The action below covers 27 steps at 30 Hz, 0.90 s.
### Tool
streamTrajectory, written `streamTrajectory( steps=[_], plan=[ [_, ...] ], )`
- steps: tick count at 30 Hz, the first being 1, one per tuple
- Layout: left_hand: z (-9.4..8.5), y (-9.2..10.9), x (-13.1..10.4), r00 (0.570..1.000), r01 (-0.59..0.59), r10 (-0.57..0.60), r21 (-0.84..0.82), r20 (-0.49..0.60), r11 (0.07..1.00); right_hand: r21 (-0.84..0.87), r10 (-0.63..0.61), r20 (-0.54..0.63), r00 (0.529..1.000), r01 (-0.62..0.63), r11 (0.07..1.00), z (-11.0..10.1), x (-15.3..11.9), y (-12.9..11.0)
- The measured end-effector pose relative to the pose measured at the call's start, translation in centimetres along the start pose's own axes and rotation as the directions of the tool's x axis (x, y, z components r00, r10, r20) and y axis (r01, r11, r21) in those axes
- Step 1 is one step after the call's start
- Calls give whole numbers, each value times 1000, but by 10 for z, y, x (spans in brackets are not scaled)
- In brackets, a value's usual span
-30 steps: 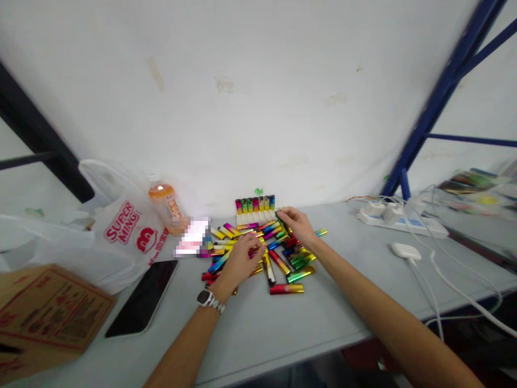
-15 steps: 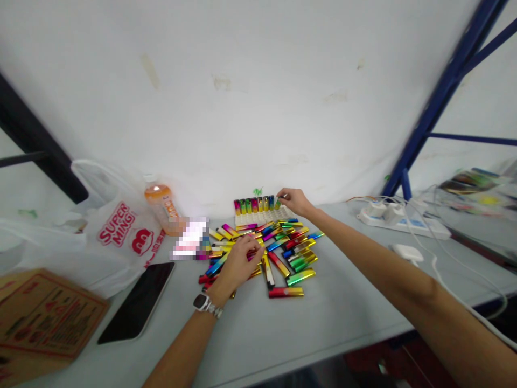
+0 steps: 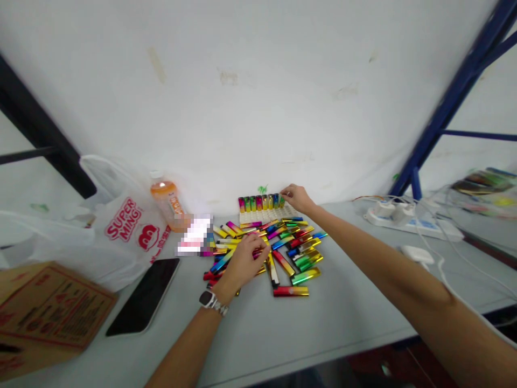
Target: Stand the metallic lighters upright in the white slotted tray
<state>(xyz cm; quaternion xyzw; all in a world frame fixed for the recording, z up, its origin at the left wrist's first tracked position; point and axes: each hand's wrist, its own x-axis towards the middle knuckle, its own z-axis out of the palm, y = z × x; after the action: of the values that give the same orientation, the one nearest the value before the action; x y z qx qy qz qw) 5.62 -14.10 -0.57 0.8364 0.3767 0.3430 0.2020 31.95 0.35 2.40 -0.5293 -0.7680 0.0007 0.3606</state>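
My right hand (image 3: 298, 198) pinches the top of a green and gold lighter (image 3: 282, 202) at the right end of an upright row of lighters (image 3: 259, 202). That row stands along the back of a white tray with a grid of holes (image 3: 252, 217). Over the loose pile of shiny multicoloured lighters (image 3: 283, 261) rests my left hand (image 3: 247, 257), its fingers curled together. Whatever those fingers may hold is hidden. A watch (image 3: 207, 299) is on my left wrist.
To the left are a phone (image 3: 143, 299), a cardboard box (image 3: 52, 312), a white plastic bag (image 3: 117, 237) and an orange drink bottle (image 3: 167, 202). On the right lie a power strip (image 3: 416, 223), a white charger (image 3: 418, 255) and cables. A white wall (image 3: 258, 108) closes off the back.
The view has shifted slightly, so everything sits a little further right. My right hand stays at the end lighter, which looks more upright. My left hand stays over the pile, fingers still curled.
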Motion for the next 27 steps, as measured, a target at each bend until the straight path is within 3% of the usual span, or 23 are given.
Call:
streamTrajectory(
  steps=[5,9,15,18,23,27],
  plan=[
    [0,-2,0,1000,-4,4,6,-10,1000,16,114,-71,991,-113,993,10,-5,-4],
    [1,-4,-1,1000,3,-3,1,-5,1000,-46,85,-71,994,-88,995,14,-15,-11],
    [0,-3,-2,1000,17,-17,24,-13,1000,-387,90,66,994,-58,920,6,-40,-30],
    [-1,-2,-3,1000,3,-2,30,-22,1000,-456,72,167,983,12,890,4,-51,-39],
    [-2,-3,-2,999,-13,14,25,-41,1000,-331,7,269,963,85,940,2,-65,-58],
    [-1,-3,-2,999,-18,20,32,-51,999,-201,-85,421,903,184,962,-2,-62,-74]
  ],
)
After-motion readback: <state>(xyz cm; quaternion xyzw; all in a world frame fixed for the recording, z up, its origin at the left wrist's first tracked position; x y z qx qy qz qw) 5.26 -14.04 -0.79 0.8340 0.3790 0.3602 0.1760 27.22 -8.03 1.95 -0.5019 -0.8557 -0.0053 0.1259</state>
